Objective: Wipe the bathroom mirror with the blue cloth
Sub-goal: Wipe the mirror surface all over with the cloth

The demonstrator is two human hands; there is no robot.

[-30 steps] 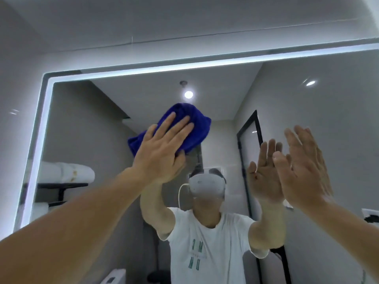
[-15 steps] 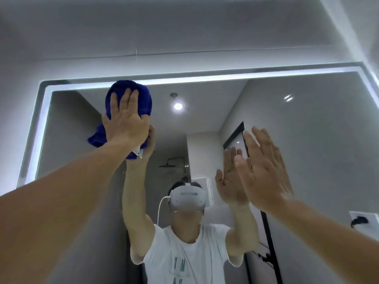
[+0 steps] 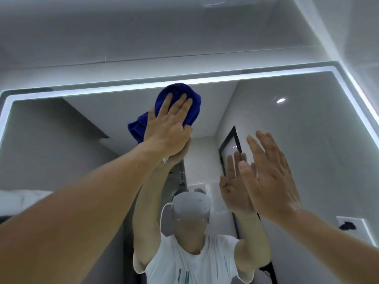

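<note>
The blue cloth (image 3: pixel 176 90) is pressed near the mirror's (image 3: pixel 307 140) 12 o'clock edge by the straight fingers (image 3: pixel 178 107) of the left hand (image 3: pixel 166 130), the right hand (image 3: pixel 270 177) is held open and empty, and the wiping is judged unfinished.

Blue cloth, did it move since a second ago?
Yes. The blue cloth climbed to the mirror's lit top edge, then slid right along it.

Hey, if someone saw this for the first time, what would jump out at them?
First the bright blue cloth, pressed by the flat left hand high on the mirror, just under its glowing light strip. Lower right, the right hand is held up open next to its own reflection.
</note>
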